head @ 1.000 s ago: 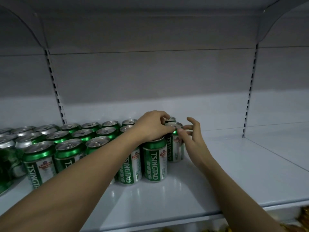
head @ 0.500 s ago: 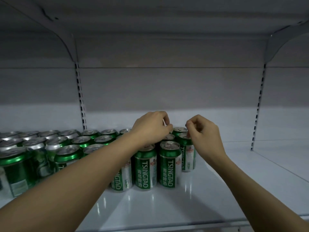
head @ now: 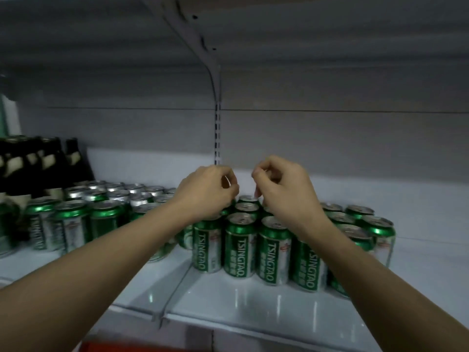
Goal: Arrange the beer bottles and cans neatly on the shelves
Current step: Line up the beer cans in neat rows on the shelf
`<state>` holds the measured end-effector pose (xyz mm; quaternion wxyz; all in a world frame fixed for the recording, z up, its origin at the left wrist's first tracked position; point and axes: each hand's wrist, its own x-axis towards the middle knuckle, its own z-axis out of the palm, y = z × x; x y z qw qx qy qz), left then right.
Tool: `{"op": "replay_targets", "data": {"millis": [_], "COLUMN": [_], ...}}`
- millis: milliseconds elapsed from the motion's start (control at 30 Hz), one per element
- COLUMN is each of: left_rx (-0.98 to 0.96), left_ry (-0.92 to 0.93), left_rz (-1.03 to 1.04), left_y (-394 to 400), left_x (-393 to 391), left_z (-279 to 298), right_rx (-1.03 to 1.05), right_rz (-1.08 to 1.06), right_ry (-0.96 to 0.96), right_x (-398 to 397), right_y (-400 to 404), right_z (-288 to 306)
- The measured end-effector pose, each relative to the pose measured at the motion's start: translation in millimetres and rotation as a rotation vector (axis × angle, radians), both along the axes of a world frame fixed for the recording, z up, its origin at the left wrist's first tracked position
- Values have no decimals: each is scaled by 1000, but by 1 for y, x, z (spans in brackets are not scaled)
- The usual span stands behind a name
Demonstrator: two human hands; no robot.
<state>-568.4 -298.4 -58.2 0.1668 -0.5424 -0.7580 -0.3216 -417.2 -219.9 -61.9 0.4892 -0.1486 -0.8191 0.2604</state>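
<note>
Hovering above the block of green aluminium Tsingtao beer cans (head: 241, 246), both hands have risen off the tins they were pinching 1 second ago. The left hand (head: 206, 193) has its fingers curled in against the thumb with nothing visibly between them; its fingertips sit over the back cans, and whether they touch a rim I cannot tell. The right hand (head: 281, 189) is likewise curled, thumb and forefinger drawn together over the rearmost can (head: 248, 198) of the middle column, apparently holding nothing. The view has also swung: where bare shelf lay to the right of the last cans, more cans (head: 368, 224) now show on that side, and dark glass beer bottles (head: 45, 163) appear at far left behind the other can group (head: 76, 219). The white metal shelf (head: 253, 308) carries the centre cans upright, in touching rows, labels facing out, just right of the seam between 2 shelf panels. My reading is that the cans just placed are now set and released, so this column looks finished; the next job is likely squaring the looser cans to the right or fetching more stock.
</note>
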Motion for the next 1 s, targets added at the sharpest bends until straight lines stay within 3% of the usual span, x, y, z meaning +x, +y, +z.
{"op": "replay_targets", "data": {"millis": [133,233,333,433,533,667,733,867,1000], "left_rx": [291,535,638,702,641,417,360,517,478], "left_ry": [-190,-254,-351,-395,-450,-730,-775,-960,-1002], "left_rz": [54,100,129,114,72,-59,-67,-77,-121], "left_y": [-39,-62,-73,-77,-82,-85,-83,-84,-85], "left_x": [-41,-66,-83,-92,-101,-108,-112,-119,-127], "left_z": [-27,-60,-87,-105,-126,-139,-139,-138,-142], "right_rx": [-59,-43,77,142,127,112,39,-65,-160], "right_rz": [167,222,136,48,33,98,171,299,375], "right_ry": [-41,-175,-388,-479,-473,-407,-341,-304,-242], "right_x": [-55,-96,-131,-153,-167,-175,-178,-179,-176], "right_y": [-40,-64,-79,-83,-79,-70,-67,-65,-61], "right_z": [-23,-50,-76,-92,-102,-123,-132,-140,-140]}}
